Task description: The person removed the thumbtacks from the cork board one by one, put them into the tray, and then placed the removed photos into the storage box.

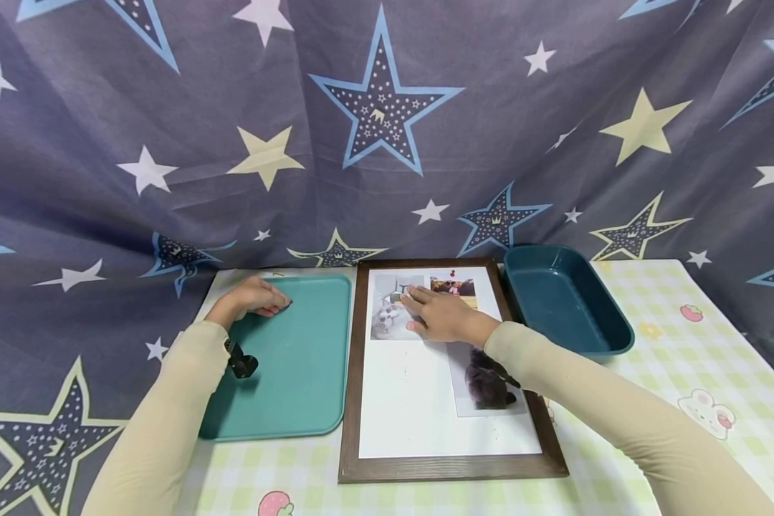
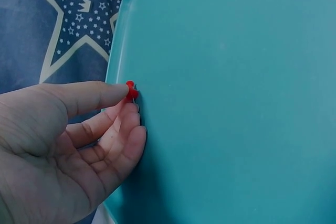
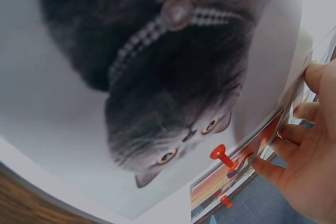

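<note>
Over the far left part of the green tray [image 1: 297,380], my left hand [image 1: 253,297] pinches a red push pin [image 2: 132,91] between thumb and fingertips; a metal point shows. My right hand [image 1: 443,317] lies with fingers spread across a photo of a light-coloured cat [image 1: 390,322] on the white board [image 1: 406,408] with a brown frame. Under the right wrist is a photo of a dark grey cat [image 1: 488,387], with a red push pin [image 3: 221,156] at its top edge. A smaller colourful photo [image 1: 458,288], partly covered by my hand, has another red push pin [image 3: 226,201].
A deep dark-teal bin [image 1: 557,301] stands right of the framed board. The table has a green checked cloth [image 1: 651,373] with cartoon prints. A star-patterned curtain [image 1: 464,193] hangs directly behind the table. A black device [image 1: 240,360] is strapped to the left wrist.
</note>
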`<state>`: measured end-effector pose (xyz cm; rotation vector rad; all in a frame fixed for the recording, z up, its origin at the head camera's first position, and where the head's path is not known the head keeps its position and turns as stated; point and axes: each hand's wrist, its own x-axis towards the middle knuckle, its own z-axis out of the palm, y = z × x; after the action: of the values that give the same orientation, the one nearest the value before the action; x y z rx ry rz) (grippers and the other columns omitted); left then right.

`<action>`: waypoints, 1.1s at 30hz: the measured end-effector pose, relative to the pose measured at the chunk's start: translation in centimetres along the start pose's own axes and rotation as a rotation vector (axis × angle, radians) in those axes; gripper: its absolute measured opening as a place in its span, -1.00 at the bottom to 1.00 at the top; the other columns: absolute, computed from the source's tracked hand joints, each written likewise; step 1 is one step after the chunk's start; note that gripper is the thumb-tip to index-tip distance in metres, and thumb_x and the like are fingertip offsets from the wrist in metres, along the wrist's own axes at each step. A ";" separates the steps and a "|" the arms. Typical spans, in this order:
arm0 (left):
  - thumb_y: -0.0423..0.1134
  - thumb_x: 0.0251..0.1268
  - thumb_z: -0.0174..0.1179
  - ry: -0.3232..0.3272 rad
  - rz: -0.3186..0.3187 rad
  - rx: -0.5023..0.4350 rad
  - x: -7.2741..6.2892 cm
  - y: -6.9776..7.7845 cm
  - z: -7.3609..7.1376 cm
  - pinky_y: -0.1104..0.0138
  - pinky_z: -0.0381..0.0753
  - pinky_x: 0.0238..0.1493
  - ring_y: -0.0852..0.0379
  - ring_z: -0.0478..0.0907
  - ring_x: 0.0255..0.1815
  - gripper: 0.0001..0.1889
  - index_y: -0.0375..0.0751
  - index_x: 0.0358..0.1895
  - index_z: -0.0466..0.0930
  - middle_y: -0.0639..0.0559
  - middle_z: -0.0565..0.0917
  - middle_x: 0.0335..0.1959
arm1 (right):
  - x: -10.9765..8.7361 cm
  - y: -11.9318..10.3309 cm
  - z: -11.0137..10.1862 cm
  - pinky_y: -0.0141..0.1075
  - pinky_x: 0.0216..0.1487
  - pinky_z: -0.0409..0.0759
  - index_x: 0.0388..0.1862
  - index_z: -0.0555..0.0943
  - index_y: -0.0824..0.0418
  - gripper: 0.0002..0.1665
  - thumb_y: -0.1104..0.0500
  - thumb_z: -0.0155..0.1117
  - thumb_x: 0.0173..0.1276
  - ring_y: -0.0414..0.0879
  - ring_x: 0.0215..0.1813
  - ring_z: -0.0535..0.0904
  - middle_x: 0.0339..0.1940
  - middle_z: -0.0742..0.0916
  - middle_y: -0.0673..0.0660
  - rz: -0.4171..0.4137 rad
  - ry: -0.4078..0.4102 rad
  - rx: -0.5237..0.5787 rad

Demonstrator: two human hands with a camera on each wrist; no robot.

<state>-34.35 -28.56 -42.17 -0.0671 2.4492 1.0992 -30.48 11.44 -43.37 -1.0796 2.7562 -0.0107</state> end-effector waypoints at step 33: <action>-0.30 0.36 0.15 0.125 -0.007 -0.059 0.2 0.6 0.2 0.34 0.69 -0.29 0.19 0.55 -0.43 -0.83 -0.36 -0.32 0.62 0.09 0.59 -0.51 | -0.1 -0.1 -0.2 0.11 0.47 0.42 0.64 0.13 0.27 -0.24 -0.13 -0.11 0.68 0.22 0.66 0.13 0.65 0.20 0.33 0.002 0.005 0.020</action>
<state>-34.54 -27.99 -41.94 -0.1671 2.5235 1.1981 -30.38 11.40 -43.20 -1.0738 2.7559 -0.0409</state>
